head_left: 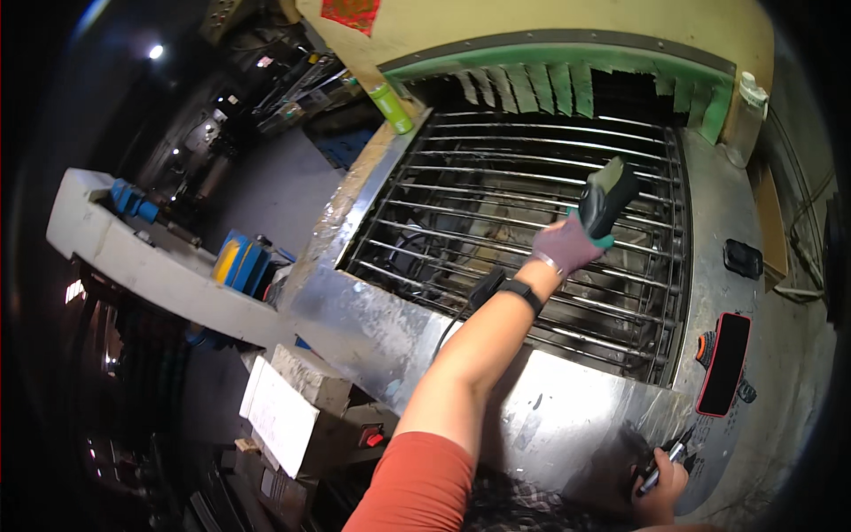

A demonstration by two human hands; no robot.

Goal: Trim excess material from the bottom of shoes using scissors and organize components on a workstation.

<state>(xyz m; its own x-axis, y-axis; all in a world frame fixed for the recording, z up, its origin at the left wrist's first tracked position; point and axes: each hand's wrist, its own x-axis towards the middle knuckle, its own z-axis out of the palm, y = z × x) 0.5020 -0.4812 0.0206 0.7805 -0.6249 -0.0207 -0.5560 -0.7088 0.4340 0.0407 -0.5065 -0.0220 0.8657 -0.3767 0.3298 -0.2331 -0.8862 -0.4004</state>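
Note:
My left hand (567, 246), in a mauve and green glove with a dark band on the wrist, reaches over a conveyor of metal rods (496, 217). Its fingers are closed on a dark shoe-shaped piece (605, 202) with a pale grey-green end, held above or against the rods; I cannot tell which. Down at the lower right, my bare right hand (660, 492) grips a marker pen (667, 465), slanted over the metal tabletop (567, 426). A red-edged smartphone (727, 363) lies just beyond this hand, and an orange and black roll (705, 348) sits against the phone.
Behind the rods stands a green machine opening (709, 111) hung with torn strips. A green can (392, 108) is at its left, a clear bottle (749, 115) at its right. A small black case (743, 258) lies on the right edge. White sheets (277, 417) and a red switch (372, 437) are lower left.

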